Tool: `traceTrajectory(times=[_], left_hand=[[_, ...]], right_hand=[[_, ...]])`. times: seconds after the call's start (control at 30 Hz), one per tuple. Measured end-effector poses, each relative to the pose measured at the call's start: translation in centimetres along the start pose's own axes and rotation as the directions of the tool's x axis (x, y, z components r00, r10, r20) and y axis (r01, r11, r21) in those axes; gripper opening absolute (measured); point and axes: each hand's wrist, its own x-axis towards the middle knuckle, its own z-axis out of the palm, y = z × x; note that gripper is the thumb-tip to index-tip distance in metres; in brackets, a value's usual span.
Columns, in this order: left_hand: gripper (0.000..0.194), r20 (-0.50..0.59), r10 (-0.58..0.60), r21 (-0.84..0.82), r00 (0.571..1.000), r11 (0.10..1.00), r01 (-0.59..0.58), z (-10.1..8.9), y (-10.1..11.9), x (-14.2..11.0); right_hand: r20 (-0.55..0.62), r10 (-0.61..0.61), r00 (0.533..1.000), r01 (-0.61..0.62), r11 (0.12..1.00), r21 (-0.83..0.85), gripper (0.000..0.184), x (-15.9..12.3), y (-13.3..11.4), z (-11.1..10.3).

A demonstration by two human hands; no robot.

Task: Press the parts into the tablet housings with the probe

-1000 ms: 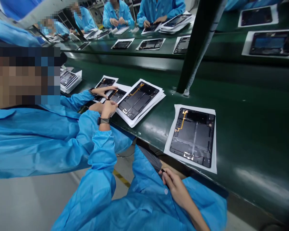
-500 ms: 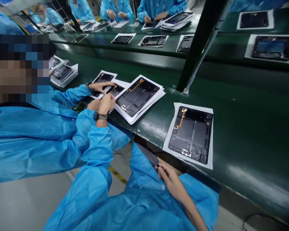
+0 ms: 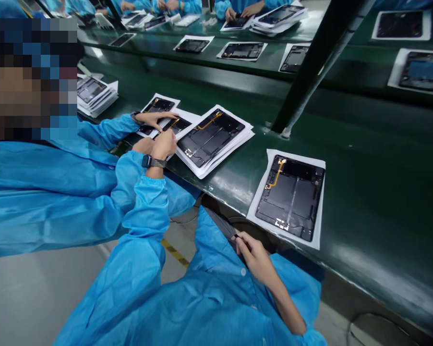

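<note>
My left hand (image 3: 165, 144), with a watch on its wrist, is closed beside a tablet housing (image 3: 174, 126) on white sheets. Whatever its fingers hold is hidden. Just right of it lies a stack of white sheets (image 3: 234, 148) topped by an opened tablet housing (image 3: 212, 137) with an orange flex cable. Over my lap, my right hand (image 3: 254, 257) is closed in a pinch on a small dark object (image 3: 234, 237), mostly covered by the fingers. Near the bench edge, beyond that hand, another tablet housing (image 3: 291, 199) rests on a white sheet (image 3: 261, 192).
On my left a co-worker in a blue smock has one hand (image 3: 153, 119) spread over the housings and another (image 3: 143, 145) beside my left hand. A dark post (image 3: 303, 91) rises from the green bench (image 3: 375, 192). More housings lie on the raised shelf (image 3: 148, 52) behind.
The view has tilted slightly, so the bench items sit a little higher and farther right. Both my hands keep nearly the same pose and place.
</note>
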Motion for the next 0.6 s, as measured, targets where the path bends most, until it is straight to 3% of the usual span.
traceTrajectory(times=[0.33,0.5,0.6], left_hand=[[0.028,0.054,-0.318,-0.093,0.947,0.942,0.322,-0.5,2.0,0.6],[0.025,0.138,-0.336,-0.217,0.932,0.907,0.36,-0.6,1.8,0.1],[0.028,0.118,-0.285,-0.355,0.951,0.883,0.309,-0.6,2.0,-0.2]], right_hand=[[-0.012,0.019,1.0,-0.019,1.0,0.008,0.048,0.1,0.3,0.3],[-0.017,-0.003,1.0,0.003,1.0,0.017,0.048,0.2,1.3,0.6],[-0.009,-0.011,1.0,0.012,0.999,0.031,0.047,0.4,1.5,0.8]])
